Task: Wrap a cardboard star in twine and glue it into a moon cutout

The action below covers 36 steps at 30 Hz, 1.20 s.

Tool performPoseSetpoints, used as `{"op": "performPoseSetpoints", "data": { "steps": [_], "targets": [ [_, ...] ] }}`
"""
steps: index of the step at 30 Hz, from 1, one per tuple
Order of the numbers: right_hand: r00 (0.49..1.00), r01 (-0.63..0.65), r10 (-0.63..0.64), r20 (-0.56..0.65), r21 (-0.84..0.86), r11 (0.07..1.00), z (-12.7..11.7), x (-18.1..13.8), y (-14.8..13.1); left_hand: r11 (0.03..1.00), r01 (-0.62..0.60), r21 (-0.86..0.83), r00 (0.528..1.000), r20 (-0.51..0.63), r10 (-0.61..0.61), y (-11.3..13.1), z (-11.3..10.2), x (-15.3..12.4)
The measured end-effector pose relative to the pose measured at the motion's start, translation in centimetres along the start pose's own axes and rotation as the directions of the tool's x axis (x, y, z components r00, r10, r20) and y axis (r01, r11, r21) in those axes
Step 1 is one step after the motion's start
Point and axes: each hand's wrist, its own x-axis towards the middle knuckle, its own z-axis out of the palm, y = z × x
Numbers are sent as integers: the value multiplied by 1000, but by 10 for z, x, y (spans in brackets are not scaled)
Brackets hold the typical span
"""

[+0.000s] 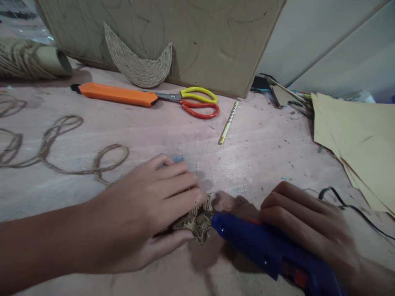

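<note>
My left hand [148, 209] lies over a small twine-wrapped piece [196, 220] on the pink table, fingers together and pressing it down. My right hand [305, 228] is wrapped round a blue glue gun [262, 246], whose nozzle touches the right edge of that piece. Most of the piece is hidden under my left fingers.
Loose jute twine [55, 142] loops across the left of the table. An orange utility knife [115, 94], yellow-and-red scissors [197, 102] and a pencil [228, 122] lie behind. A twine-covered crescent [137, 65] leans on a cardboard sheet [197, 37]. Tan paper sheets [358, 139] and a black cord [345, 203] lie right.
</note>
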Motion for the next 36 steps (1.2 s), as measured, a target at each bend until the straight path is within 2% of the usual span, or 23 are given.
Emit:
{"op": "performPoseSetpoints", "data": {
  "steps": [5,14,21,27,32,34,36],
  "targets": [
    [993,-38,35,-116,-20,999,8,-9,-3,999,-20,-38,1000,-15,19,2,-1,0],
    [989,-83,83,-121,6,997,11,-10,-7,1000,-17,-26,1000,-15,16,1,-2,-2],
    [992,-71,78,-101,74,995,11,-8,-3,1000,-11,-16,1000,9,11,-1,1,-3],
    [1000,-22,21,4,71,997,2,3,1,998,0,-57,1000,-2,-1,-4,3,-5],
    [998,-62,64,-16,136,989,-1,9,0,998,1,-61,1000,16,0,-4,2,-4],
    [999,-50,48,15,142,989,0,9,0,998,-4,-66,1000,12,5,-4,2,-4],
    [999,-43,45,-9,156,987,4,6,1,998,-2,-66,1000,16,4,-4,2,-3]
  ]
}}
